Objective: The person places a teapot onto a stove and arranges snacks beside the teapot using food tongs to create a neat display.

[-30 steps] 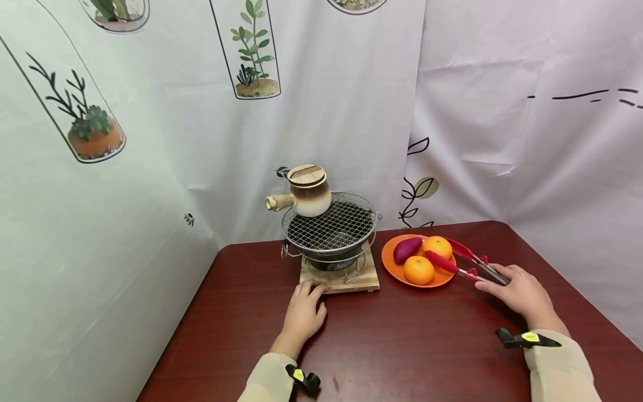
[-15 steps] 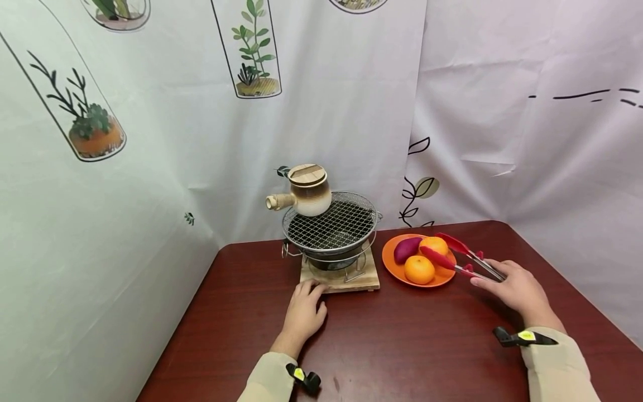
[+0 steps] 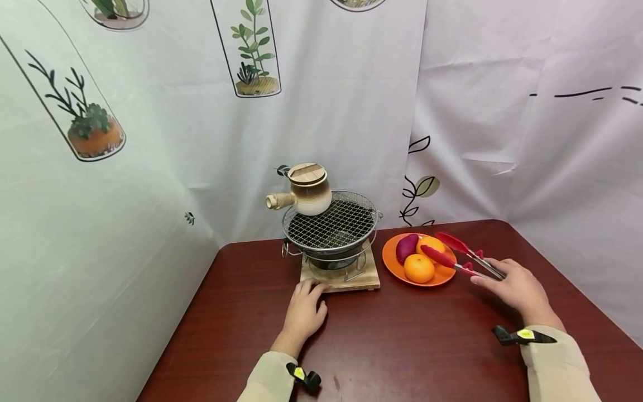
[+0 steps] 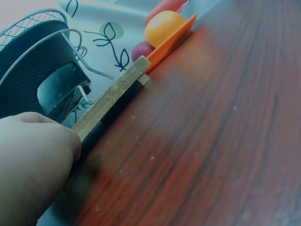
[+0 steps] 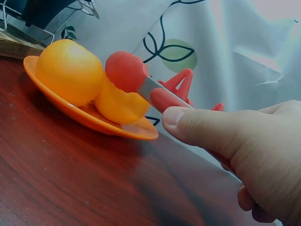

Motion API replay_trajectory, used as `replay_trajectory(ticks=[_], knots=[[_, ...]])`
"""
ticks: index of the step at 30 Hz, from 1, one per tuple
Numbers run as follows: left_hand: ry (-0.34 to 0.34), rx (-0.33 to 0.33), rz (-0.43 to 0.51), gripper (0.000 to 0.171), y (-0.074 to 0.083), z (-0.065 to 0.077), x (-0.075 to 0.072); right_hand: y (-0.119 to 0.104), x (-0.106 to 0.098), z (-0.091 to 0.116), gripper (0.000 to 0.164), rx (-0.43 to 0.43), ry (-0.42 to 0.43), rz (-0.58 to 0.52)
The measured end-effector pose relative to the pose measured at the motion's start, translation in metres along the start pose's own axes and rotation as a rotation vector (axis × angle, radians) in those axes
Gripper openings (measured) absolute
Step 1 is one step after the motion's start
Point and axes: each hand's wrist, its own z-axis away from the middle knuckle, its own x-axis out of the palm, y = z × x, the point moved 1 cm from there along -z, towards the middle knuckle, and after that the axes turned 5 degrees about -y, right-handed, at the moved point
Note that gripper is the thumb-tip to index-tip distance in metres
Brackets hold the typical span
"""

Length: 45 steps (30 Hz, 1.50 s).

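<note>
My right hand (image 3: 522,290) grips red-tipped metal tongs (image 3: 438,255), thumb along one arm in the right wrist view. The tongs' spread tips are on either side of the far orange (image 3: 428,242), which they partly hide. An orange plate (image 3: 389,269) bears that fruit, a nearer orange (image 3: 419,269) and a smooth purple oval thing (image 3: 406,247), whose kind is unclear. My left hand (image 3: 303,318) rests with relaxed fingers on the front left edge of a wooden board (image 3: 351,283); in the left wrist view its fingertips are hidden.
On the board stands a round tabletop grill (image 3: 331,226) with a wire mesh top. A lidded clay pot (image 3: 311,195) sits at its back left, side handle pointing left. White printed curtains (image 3: 351,111) close off the back and sides of the dark red table (image 3: 402,346).
My right hand and the tongs have shifted slightly left and back over the plate. The far orange has moved left, and the purple thing has turned more upright. My left hand stays put.
</note>
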Motion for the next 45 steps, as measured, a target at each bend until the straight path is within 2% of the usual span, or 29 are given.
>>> replay_trajectory(ticks=[10, 21, 28, 38, 45], knots=[[-0.003, 0.000, 0.005, 0.036, 0.000, 0.000, 0.000, 0.003, 0.006, -0.001, 0.095, 0.044, -0.062, 0.045], [-0.002, 0.001, 0.002, 0.036, 0.000, 0.000, 0.000, 0.002, 0.007, -0.002, 0.096, 0.043, -0.032, 0.055], [0.000, -0.002, 0.001, 0.036, 0.000, 0.001, 0.001, -0.005, 0.004, 0.000, 0.091, 0.025, 0.030, 0.019], [0.045, 0.036, -0.012, 0.038, -0.003, -0.003, 0.001, -0.022, -0.009, -0.002, 0.086, -0.018, 0.098, 0.023], [0.015, 0.012, -0.012, 0.036, -0.001, -0.001, 0.002, -0.034, -0.019, 0.000, 0.080, -0.062, 0.166, 0.035]])
